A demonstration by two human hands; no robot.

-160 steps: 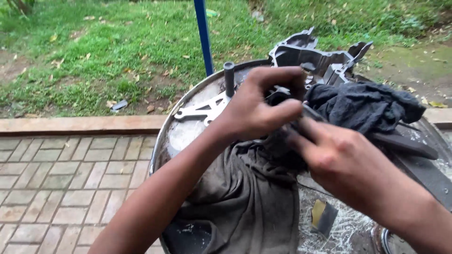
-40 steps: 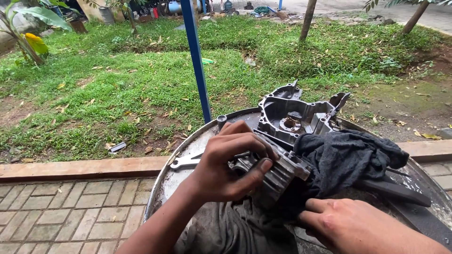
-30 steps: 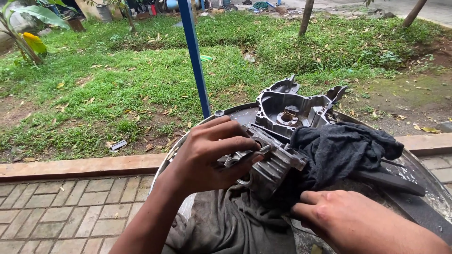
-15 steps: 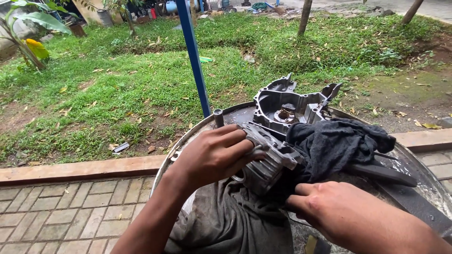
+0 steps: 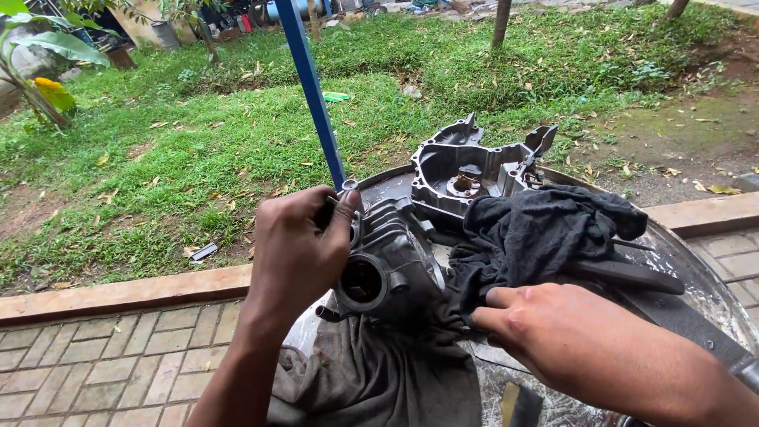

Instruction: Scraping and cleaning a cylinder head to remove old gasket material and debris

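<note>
1. Since half a second ago, the left hand [image 5: 304,249] has turned the grey engine cylinder [image 5: 391,265] so its round port now faces the camera, while the right hand [image 5: 553,332] has slid closer beneath it.
2. Left fingers are curled tight around the cylinder's upper end, holding it tilted just above a grey cloth [image 5: 379,372].
3. Right hand lies knuckles-up with fingertips pressed into a dark rag [image 5: 538,233] beside the cylinder; whether it pinches the rag cannot be told.
4. Beyond both hands, an aluminium crankcase half [image 5: 474,170] sits on the round metal tray [image 5: 696,277]; a blue pole [image 5: 312,87] rises behind the left hand.
5. Risk, as judged: the one-handed hold on an oily casting could slip, dropping the cylinder onto the tray and nicking its fins or mating face.
</note>
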